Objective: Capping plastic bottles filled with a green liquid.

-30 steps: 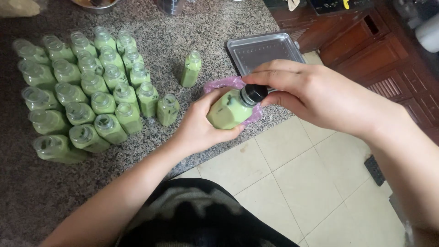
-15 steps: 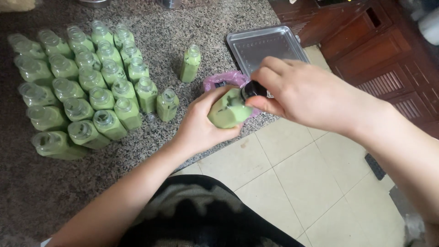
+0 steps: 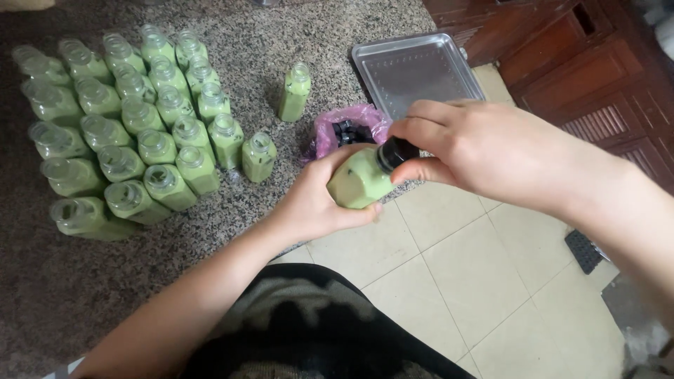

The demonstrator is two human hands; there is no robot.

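Head view, looking down at a speckled grey granite counter and the pale tiled floor beyond its near edge. The left hand is wrapped around the body of a small clear plastic bottle filled with pale green liquid, fingers curled shut on it; the bottle is held tilted, just off the counter's near edge and above the floor tiles. The right hand pinches the bottle's round black cap between thumb and fingertips, closed on it at the bottle's neck. Whether the cap is fully seated cannot be told.

Just behind the bottle, near the counter's edge, lies a crumpled pink plastic bag holding more black caps. A shallow rectangular steel tray sits at the counter's far right corner. Toward the left side of the counter stands a tight block of uncapped green-filled bottles, in rows. One lone uncapped bottle stands apart, between the block and the tray.
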